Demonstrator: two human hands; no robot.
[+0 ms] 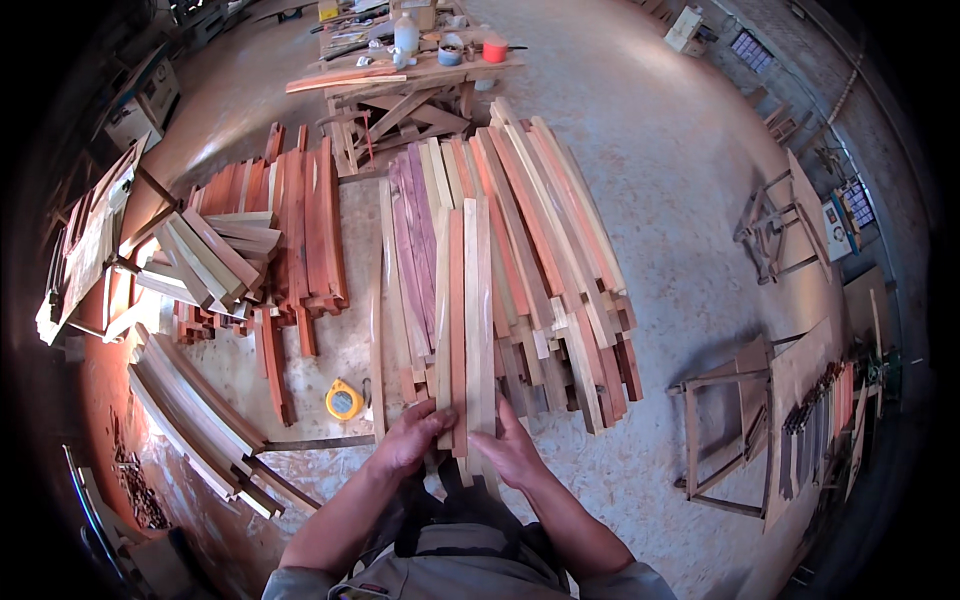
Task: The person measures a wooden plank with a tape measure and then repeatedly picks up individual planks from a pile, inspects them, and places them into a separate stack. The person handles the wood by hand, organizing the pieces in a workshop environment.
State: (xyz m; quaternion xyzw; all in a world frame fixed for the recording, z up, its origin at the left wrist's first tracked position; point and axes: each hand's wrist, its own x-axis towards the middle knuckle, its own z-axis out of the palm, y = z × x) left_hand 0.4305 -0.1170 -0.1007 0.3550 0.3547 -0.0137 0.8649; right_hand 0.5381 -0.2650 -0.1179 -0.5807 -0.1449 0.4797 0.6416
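Note:
Several long wooden strips lie side by side in front of me, a reddish strip (458,320) beside a pale strip (479,300), with their near ends between my hands. My left hand (413,437) is closed on the left edge of this group, thumb on top. From the other side my right hand (512,452) grips the pale strips, its thumb across them and its fingers partly hidden beneath. Under and beyond them spreads a large stack of mixed pale and reddish strips (550,230). Purplish strips (412,240) lie just left of the held ones.
A yellow tape measure (344,400) rests left of my left hand. Dark red strips (320,230) are piled farther left, with curved pale boards (190,410) nearer me. A cluttered workbench (430,72) stands at the back. Wooden frames (735,430) stand to the right.

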